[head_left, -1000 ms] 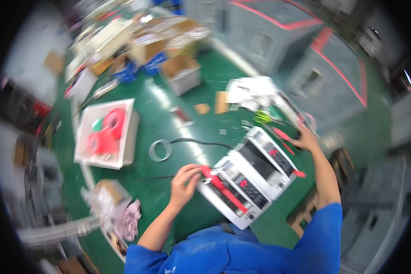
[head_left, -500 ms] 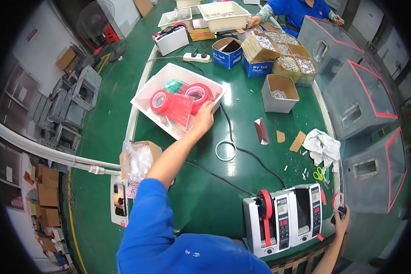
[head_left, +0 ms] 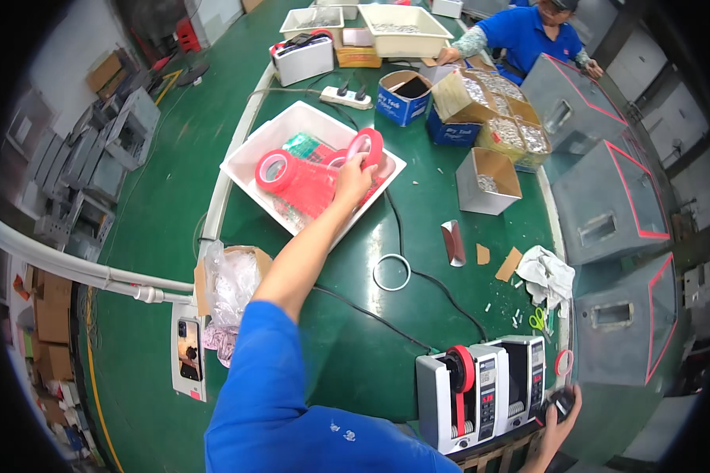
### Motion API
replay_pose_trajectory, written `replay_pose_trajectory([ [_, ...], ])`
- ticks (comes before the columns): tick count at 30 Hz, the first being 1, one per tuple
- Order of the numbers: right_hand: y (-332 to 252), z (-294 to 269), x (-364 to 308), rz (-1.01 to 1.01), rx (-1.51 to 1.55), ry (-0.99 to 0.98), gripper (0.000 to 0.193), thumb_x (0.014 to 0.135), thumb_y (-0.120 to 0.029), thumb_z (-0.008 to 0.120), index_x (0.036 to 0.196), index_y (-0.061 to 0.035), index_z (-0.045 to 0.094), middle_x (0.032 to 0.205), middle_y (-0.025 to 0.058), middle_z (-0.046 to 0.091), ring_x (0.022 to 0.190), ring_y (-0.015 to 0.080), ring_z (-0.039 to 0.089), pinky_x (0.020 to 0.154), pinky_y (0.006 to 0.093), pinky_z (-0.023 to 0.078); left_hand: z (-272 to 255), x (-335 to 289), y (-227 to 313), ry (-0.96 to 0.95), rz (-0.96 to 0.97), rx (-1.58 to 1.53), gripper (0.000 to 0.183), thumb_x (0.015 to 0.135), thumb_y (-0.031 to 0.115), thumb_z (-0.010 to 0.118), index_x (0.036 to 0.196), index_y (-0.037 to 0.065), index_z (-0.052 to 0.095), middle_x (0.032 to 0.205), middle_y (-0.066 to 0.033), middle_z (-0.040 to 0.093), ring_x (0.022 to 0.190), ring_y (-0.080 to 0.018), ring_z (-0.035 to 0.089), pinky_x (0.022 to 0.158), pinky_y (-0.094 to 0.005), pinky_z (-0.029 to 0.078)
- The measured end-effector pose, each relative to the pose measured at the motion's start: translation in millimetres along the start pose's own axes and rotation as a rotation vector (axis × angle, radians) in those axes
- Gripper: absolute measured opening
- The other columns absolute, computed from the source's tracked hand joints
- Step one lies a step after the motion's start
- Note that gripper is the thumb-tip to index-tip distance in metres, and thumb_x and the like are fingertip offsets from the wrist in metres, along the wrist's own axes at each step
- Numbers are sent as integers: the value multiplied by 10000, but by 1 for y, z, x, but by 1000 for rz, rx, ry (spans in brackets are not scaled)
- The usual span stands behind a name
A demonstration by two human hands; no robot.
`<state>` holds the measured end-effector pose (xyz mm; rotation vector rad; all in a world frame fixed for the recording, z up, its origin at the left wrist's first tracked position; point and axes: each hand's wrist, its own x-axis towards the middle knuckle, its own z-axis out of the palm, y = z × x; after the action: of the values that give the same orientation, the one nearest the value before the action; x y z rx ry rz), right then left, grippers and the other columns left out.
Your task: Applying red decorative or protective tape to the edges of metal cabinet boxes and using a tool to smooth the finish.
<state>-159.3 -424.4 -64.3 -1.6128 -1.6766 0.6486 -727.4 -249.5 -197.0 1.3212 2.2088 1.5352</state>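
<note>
My left hand (head_left: 355,183) is over the white plastic bin (head_left: 244,183), its fingers closed on a red tape roll (head_left: 364,147) lifted at the bin's right side. A second red tape roll (head_left: 274,171), a red sheet (head_left: 308,189) and green pieces (head_left: 301,145) lie in the bin. At the lower right, my right hand (head_left: 558,430) grips a black round tape hub (head_left: 558,404) beside the double tape dispenser (head_left: 442,386). A thin red-rimmed tape ring (head_left: 563,363) is just above that hand, apart from it. One dispenser side carries a red tape reel (head_left: 462,369).
Cartons of small metal parts (head_left: 497,142) stand at the back right, near a co-worker in blue (head_left: 528,35). Grey metal housings (head_left: 607,229) line the right edge. Green scissors (head_left: 537,319), a white rag (head_left: 546,276), a white ring (head_left: 391,272) and black cables (head_left: 442,292) lie on the table.
My left hand has raised the red roll up from the bin, tilting it. My right hand has moved down and left with the black hub; the thin tape ring is now farther from it.
</note>
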Motion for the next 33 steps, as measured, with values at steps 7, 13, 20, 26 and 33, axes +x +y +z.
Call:
replay_pose_trajectory([
  [7,-116,105,36,-282,349,-280,783,604,-196,736,1262,-7,357,1221,130,437,1060,228,477,917,334,371,-47,-147,148,-545,-204,-1257,348,835,184,555,1124,-5,510,1213,-88,445,1102,-152,428,912,-274,347],
  [13,-144,152,7,-575,245,-20,815,628,-294,754,1272,-3,348,1207,188,410,1086,325,422,920,390,338,-48,-245,202,-734,-330,-1686,378,815,287,557,1101,64,449,1269,-135,376,1082,-222,473,921,-364,382],
  [20,-119,145,-35,-534,110,119,799,697,-361,693,1293,23,324,1185,205,404,1063,331,408,917,405,324,-48,-292,223,-692,-252,-1576,715,854,350,529,1364,33,141,1281,-105,361,1124,-149,410,950,-282,327],
  [26,-121,138,-67,-550,167,124,768,738,-380,640,1286,54,323,1138,205,383,1032,298,430,876,380,367,-61,-326,212,-756,-188,-1433,678,861,318,520,1370,14,190,1336,-102,328,1216,-158,314,1018,-295,227],
  [33,-117,139,-79,-644,51,236,838,766,-548,555,1295,53,310,1121,195,406,1021,300,442,878,386,367,-74,-344,226,-700,-162,-1364,683,846,307,531,1363,15,194,1262,-93,372,1148,-156,361,972,-293,273],
])
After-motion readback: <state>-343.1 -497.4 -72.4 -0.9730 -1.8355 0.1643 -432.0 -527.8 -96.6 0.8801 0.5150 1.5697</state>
